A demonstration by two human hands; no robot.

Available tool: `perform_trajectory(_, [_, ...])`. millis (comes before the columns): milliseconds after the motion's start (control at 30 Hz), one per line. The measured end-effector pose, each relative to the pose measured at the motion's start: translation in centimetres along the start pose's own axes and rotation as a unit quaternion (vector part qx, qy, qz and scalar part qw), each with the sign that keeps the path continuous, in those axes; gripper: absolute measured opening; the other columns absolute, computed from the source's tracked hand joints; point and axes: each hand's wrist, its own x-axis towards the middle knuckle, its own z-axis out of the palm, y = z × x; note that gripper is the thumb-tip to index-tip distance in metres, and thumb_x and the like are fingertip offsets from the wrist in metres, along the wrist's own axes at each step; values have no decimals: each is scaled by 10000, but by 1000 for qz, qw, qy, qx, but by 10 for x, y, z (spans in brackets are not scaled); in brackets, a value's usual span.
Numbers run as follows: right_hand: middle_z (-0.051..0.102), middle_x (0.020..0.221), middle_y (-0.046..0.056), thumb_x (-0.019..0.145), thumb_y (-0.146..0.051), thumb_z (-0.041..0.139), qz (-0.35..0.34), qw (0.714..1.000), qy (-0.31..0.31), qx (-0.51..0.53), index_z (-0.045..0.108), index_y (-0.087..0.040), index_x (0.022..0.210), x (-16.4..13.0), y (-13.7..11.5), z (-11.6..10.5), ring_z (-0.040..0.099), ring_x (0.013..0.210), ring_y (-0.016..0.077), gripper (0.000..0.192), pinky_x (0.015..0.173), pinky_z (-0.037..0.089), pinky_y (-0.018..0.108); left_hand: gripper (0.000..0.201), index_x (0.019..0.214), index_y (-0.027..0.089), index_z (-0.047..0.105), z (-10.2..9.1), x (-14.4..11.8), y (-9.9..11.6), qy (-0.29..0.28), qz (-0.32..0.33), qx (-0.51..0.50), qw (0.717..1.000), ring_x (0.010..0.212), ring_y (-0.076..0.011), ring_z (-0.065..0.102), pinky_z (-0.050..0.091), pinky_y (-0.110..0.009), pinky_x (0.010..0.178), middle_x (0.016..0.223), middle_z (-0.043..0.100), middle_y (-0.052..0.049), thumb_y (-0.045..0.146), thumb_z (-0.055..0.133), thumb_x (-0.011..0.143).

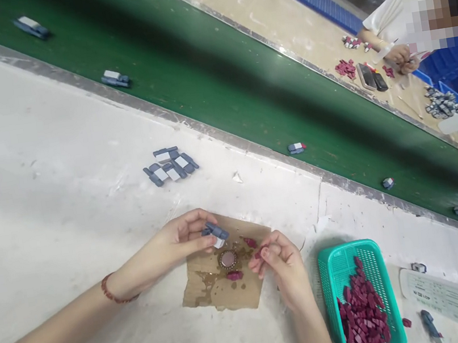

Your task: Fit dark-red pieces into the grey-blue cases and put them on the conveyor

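Note:
My left hand [193,235] grips a small dark blue and white plastic piece [216,230], perhaps a toy car body, over the upper left of a stained cardboard sheet [247,295]. Between the thumb and fingers of my right hand [283,261] is a small maroon plastic part [260,251]; its exact kind is unclear. On the cardboard between the hands sits a round cap-like dish [228,260] with wet stains around it. Two more maroon parts lie near it, one above right [250,242] and one below [235,275].
A green basket [329,294] of maroon parts stands right of my right hand. Several blue and white pieces [171,164] lie beyond the cardboard. A green conveyor belt [207,83] crosses behind, carrying spaced pieces. Across it, a person's hands [404,58] work among similar parts.

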Motion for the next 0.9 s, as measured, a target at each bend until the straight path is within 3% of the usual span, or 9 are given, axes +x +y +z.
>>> perform_trajectory(133, [589, 512, -52, 668, -463, 806, -52, 993, 48, -95, 531, -211, 669, 2, 7, 5, 476, 434, 88, 373, 412, 363, 187, 379, 991, 194, 624, 0, 0, -7, -9, 17, 0, 1000, 796, -173, 600, 517, -284, 719, 965, 639, -45, 373, 776, 694])
perform_trajectory(267, [499, 499, -61, 755, -399, 714, -137, 958, 58, -246, 492, -217, 611, 1, 9, 16, 424, 460, 93, 322, 437, 336, 206, 333, 930, 182, 582, 0, 0, -13, -18, 34, -1, 999, 791, -175, 606, 509, -277, 701, 896, 633, -34, 345, 767, 707])
perform_trajectory(367, [479, 511, -50, 864, -326, 606, -208, 901, 11, -382, 485, -221, 598, -1, 11, 24, 411, 466, 100, 310, 445, 317, 223, 320, 854, 183, 544, 0, 1, -19, -11, 62, -5, 998, 779, -176, 618, 521, -292, 712, 841, 620, -16, 333, 777, 693])
perform_trajectory(467, [510, 557, -20, 938, -249, 495, -292, 817, -37, -496, 483, -227, 610, 0, 14, 28, 444, 509, 121, 329, 489, 340, 245, 310, 840, 190, 540, -1, 2, -24, 1, 82, 4, 997, 815, -194, 636, 540, -321, 745, 844, 631, -19, 334, 775, 698])
perform_trajectory(567, [531, 582, 0, 968, -204, 419, -341, 742, -45, -576, 489, -234, 637, 1, 18, 31, 464, 525, 140, 339, 508, 353, 260, 290, 897, 189, 574, 0, 1, -25, 17, 114, 9, 993, 899, -216, 639, 547, -343, 801, 932, 650, -51, 326, 758, 720])
perform_trajectory(633, [546, 592, 8, 975, -197, 402, -350, 712, -43, -608, 496, -235, 658, 2, 20, 32, 476, 523, 149, 333, 503, 355, 265, 295, 956, 185, 595, 1, 1, -25, 22, 129, 7, 991, 937, -222, 635, 542, -355, 836, 1000, 646, -68, 328, 739, 742])
perform_trajectory(767, [561, 598, 25, 980, -191, 387, -366, 687, -40, -627, 494, -230, 670, 2, 20, 34, 497, 519, 163, 330, 494, 365, 272, 313, 1006, 184, 590, 2, 1, -24, 7, 120, -8, 993, 926, -222, 642, 542, -377, 855, 1016, 637, -67, 349, 710, 769])
perform_trajectory(900, [557, 604, 20, 975, -180, 399, -352, 704, -34, -617, 490, -231, 665, 2, 18, 34, 500, 527, 156, 328, 501, 363, 266, 295, 1032, 190, 588, 1, 1, -27, 12, 133, 38, 990, 951, -227, 630, 543, -353, 834, 1021, 641, -67, 353, 666, 798])
